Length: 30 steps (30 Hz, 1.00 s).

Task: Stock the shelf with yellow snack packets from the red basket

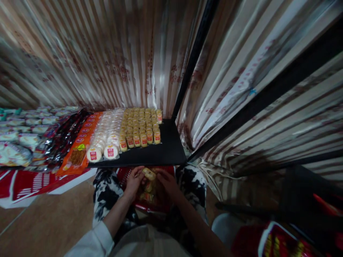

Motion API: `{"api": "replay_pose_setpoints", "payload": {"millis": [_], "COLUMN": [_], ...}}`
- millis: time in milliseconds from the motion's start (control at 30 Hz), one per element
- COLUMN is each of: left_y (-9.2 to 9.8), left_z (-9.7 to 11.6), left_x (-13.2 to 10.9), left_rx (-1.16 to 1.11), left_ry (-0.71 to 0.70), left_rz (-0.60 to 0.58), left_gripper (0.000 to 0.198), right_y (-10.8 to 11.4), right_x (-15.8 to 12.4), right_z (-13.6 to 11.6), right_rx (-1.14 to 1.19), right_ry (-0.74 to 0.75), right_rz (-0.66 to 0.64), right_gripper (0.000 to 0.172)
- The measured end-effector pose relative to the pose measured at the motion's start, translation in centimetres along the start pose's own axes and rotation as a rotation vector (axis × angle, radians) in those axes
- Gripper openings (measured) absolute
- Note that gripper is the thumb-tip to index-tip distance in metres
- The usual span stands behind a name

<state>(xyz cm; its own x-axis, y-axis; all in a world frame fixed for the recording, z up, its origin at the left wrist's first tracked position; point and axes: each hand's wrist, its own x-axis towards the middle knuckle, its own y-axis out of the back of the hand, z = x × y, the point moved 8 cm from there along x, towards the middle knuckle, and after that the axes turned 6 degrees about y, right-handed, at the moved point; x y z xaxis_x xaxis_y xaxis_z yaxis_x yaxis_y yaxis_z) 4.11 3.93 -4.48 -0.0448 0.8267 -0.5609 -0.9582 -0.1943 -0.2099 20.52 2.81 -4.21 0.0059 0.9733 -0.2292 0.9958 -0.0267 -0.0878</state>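
My left hand (134, 182) and my right hand (167, 182) meet over a red basket (160, 207) that rests on my lap. Both are closed around a small yellow packaged snack (149, 174) held between them. More such yellow packets (147, 191) lie in the basket under my hands. Just beyond sits a black shelf (163, 150), where rows of the same yellow packets (140, 126) stand upright. Round white packaged cakes (105, 141) are lined up to their left.
Orange flat packs (80, 148), dark wrapped packs (63, 137) and pale bagged goods (18, 137) fill the shelf to the left. A black upright post (191, 60) rises at the shelf's corner. Striped curtains hang behind. A red packet box (276, 241) sits at lower right.
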Motion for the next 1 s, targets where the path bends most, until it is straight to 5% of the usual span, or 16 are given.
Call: {"api": "replay_pose_setpoints", "payload": {"millis": [333,633,1000], "left_y": [-1.5,-3.8,-6.0], "left_z": [0.0,0.0,3.4], "left_x": [-0.5,-0.9,-0.5], "left_rx": [0.044,0.040,0.112], "left_ry": [0.102,0.197,-0.016], "left_rz": [-0.011,-0.126,-0.126], "left_gripper": [0.036,0.033,0.044], "right_y": [0.5,1.4,1.7], "right_x": [-0.2,2.2,3.0], "right_z": [-4.1,-4.0,-3.9], "right_rx": [-0.082,0.129,0.210], "right_ry": [0.139,0.106,0.046], "right_rz": [-0.107,0.000,0.109], "right_gripper": [0.040,0.038,0.041]}}
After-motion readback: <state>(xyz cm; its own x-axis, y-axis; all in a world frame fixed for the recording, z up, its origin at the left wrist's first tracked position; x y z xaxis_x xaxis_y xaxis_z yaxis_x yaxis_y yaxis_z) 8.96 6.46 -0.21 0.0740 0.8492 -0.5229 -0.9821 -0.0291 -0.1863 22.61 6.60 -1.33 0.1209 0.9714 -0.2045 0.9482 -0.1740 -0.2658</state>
